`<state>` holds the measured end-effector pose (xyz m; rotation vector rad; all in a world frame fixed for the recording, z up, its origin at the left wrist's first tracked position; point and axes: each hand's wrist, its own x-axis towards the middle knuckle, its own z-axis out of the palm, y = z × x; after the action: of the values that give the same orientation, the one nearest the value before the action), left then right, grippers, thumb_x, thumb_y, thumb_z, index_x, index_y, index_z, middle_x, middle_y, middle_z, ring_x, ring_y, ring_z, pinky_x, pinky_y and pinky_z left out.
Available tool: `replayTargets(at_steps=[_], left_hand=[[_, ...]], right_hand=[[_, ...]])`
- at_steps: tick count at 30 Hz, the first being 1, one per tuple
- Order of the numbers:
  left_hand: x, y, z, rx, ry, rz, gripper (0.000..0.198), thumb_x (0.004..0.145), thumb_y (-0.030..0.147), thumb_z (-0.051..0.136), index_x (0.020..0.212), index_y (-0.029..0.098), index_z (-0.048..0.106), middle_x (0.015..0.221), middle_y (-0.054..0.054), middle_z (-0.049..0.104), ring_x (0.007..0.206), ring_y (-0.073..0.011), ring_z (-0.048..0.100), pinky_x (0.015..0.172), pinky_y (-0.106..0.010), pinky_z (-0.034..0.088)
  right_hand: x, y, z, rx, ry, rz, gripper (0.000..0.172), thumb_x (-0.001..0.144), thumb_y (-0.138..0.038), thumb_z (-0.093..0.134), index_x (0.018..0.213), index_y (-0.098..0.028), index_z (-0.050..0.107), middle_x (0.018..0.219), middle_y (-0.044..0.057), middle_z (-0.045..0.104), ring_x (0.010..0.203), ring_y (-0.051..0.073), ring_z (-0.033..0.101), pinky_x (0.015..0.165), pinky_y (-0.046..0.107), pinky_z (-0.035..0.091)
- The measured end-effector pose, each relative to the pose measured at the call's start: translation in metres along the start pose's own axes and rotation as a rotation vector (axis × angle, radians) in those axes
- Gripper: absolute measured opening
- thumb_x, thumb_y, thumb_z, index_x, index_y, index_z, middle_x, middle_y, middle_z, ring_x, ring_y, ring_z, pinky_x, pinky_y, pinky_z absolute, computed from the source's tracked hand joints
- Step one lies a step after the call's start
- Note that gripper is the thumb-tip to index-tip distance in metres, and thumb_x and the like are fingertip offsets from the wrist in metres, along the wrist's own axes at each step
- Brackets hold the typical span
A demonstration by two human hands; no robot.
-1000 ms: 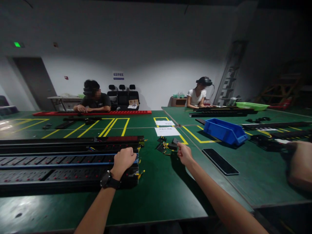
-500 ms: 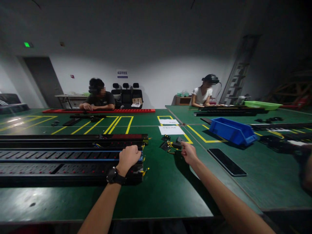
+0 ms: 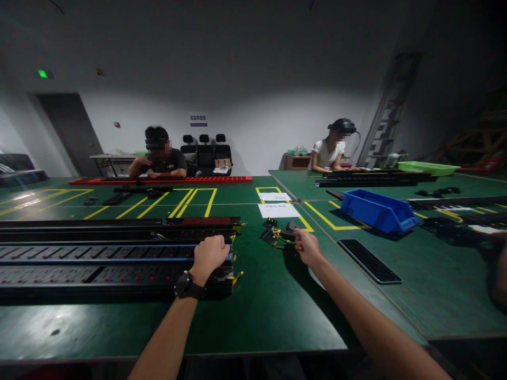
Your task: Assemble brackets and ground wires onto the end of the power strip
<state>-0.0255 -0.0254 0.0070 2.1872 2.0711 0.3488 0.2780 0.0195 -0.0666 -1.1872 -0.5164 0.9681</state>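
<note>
My left hand, a watch on its wrist, is curled closed on the end of a long black socket strip with blue edges. Its fingertips are hidden under the knuckles. A second socket strip with red dots lies nearer me, yellow-green wire ends sticking out at its right. My right hand is closed, thumb and fingers together, beside a small pile of black parts with yellow wires. A black block lies at its fingertips; whether anything is pinched cannot be made out.
White paper sheets lie beyond the pile. To the right are a phone-like black slab and a blue bin. Across the green table sit two people, one behind a long red strip. A green tray stands far right.
Both my hands stay where they were. Across the table, the person on the left has raised a hand toward the chin.
</note>
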Motion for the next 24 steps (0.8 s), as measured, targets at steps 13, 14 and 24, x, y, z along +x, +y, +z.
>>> replayTargets(at_steps=[13,14,24], left_hand=[[0.0005,0.0004,0.0012,0.006,0.003,-0.001,0.026,0.09,0.037,0.056,0.095,0.019,0.073,0.096,-0.015,0.075,0.092,-0.0257,0.071,0.08,-0.032,0.048],[0.0006,0.0001,0.0015,0.007,0.002,0.001,0.026,0.09,0.037,0.055,0.095,0.019,0.073,0.095,-0.014,0.075,0.092,-0.0256,0.071,0.08,-0.032,0.048],[0.0045,-0.0034,0.008,0.041,0.019,0.017,0.023,0.089,0.031,0.051,0.091,0.021,0.071,0.093,-0.012,0.075,0.087,-0.0252,0.071,0.074,-0.03,0.047]], right_hand=[[-0.0032,-0.0022,0.002,0.03,0.017,0.027,0.017,0.071,-0.014,0.066,0.066,-0.019,0.05,0.049,-0.008,0.035,0.039,0.004,0.024,0.033,0.016,0.016],[-0.0034,-0.0024,0.0021,0.026,0.015,0.025,0.017,0.071,-0.014,0.066,0.067,-0.019,0.05,0.049,-0.008,0.035,0.039,0.004,0.025,0.033,0.016,0.016],[-0.0012,0.0,0.0016,0.023,0.003,0.031,0.02,0.071,-0.013,0.066,0.065,-0.02,0.048,0.05,-0.008,0.034,0.039,0.004,0.025,0.033,0.017,0.016]])
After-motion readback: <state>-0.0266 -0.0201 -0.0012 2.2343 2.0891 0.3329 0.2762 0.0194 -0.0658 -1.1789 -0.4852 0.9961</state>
